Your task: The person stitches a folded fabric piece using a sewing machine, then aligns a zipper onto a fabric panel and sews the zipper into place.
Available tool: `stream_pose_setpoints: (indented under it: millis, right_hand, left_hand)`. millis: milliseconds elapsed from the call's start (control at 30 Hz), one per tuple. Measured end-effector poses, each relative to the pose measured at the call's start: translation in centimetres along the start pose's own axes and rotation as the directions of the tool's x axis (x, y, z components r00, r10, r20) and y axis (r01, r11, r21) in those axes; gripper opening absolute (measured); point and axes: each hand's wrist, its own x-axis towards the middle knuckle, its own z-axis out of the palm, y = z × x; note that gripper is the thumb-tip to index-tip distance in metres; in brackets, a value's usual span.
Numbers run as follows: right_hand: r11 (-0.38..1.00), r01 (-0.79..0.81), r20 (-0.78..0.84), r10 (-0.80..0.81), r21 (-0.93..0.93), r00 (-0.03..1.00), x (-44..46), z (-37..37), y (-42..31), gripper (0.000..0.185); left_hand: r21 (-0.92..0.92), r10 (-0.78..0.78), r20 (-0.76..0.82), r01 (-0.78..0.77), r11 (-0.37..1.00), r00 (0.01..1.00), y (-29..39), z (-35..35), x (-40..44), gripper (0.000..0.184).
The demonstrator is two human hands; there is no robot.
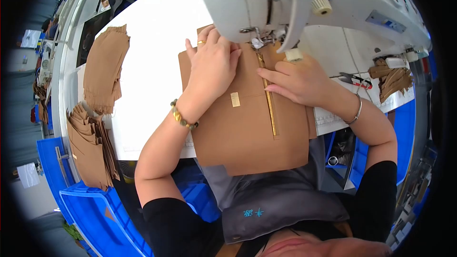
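A brown leather-like panel point(247, 147) lies under the sewing machine, its lower edge hanging over the table's front. A gold-toothed zipper point(270, 109) runs down it from beneath the presser foot point(258, 43). Left of the zipper sits a small gold label point(234, 99). My left hand point(213, 62) rests on the panel's upper left, fingers spread and pressing down. On the other side my right hand point(297, 80) lies over the panel, index finger and thumb apart at the zipper's edge; its other fingers are partly bent.
The white sewing machine point(238, 0) overhangs the work. Brown cut pieces point(105, 69) are stacked at left, with another stack point(90, 147) nearer me. Thread snips point(356, 81) and brown scraps point(394, 81) lie at right. Blue bins point(90, 209) flank the table.
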Motion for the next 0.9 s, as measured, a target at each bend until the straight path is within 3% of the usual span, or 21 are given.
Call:
stream_pose_setpoints:
  millis: [100, 167, 200, 300, 333, 433, 600, 900]
  right_hand:
    - [1.0, 0.013, -0.001, -0.013, 0.006, 1.0, 0.2, -0.3, -0.1, 0.033]
    - [1.0, 0.023, -0.024, -0.023, 0.005, 0.999, 0.4, -0.2, 0.0, 0.03]
    - [0.999, 0.048, -0.037, -0.047, 0.01, 0.998, 0.3, -0.1, 0.0, 0.026]
    - [0.995, 0.089, -0.061, -0.092, -0.054, 0.994, 0.1, -0.4, 0.3, 0.02]
    - [0.995, 0.086, -0.06, -0.089, -0.055, 0.994, 0.0, -0.6, 0.5, 0.02]
    - [0.998, 0.034, -0.166, -0.044, -0.061, 0.985, 0.1, -1.4, 1.4, 0.016]
    - [0.978, -0.07, -0.226, 0.025, -0.195, 0.974, 0.1, -2.4, 2.4, 0.013]
    - [0.982, -0.134, -0.294, 0.09, -0.133, 0.952, 0.7, -3.2, 2.7, 0.011]
  left_hand:
    - [0.163, 0.061, -0.076, -0.048, 0.985, 0.995, 1.2, -1.6, -1.4, 0.023]
    - [0.033, 0.106, 0.007, -0.106, 0.994, 0.994, 1.8, -2.3, -2.1, 0.029]
    - [0.067, 0.191, -0.01, -0.19, 0.98, 0.982, 1.9, -2.0, -2.4, 0.035]
    - [0.005, 0.228, -0.056, -0.228, 0.974, 0.972, 2.6, -0.5, -3.5, 0.044]
    - [0.021, 0.21, -0.005, -0.21, 0.978, 0.978, 2.5, -0.4, -3.6, 0.058]
    - [0.017, 0.226, -0.003, -0.226, 0.974, 0.974, 2.6, -0.7, -3.6, 0.066]
    - [0.033, 0.255, 0.028, -0.256, 0.966, 0.967, 2.5, -1.2, -3.6, 0.073]
    - [0.08, 0.259, 0.038, -0.261, 0.962, 0.965, 2.6, -1.4, -3.5, 0.074]
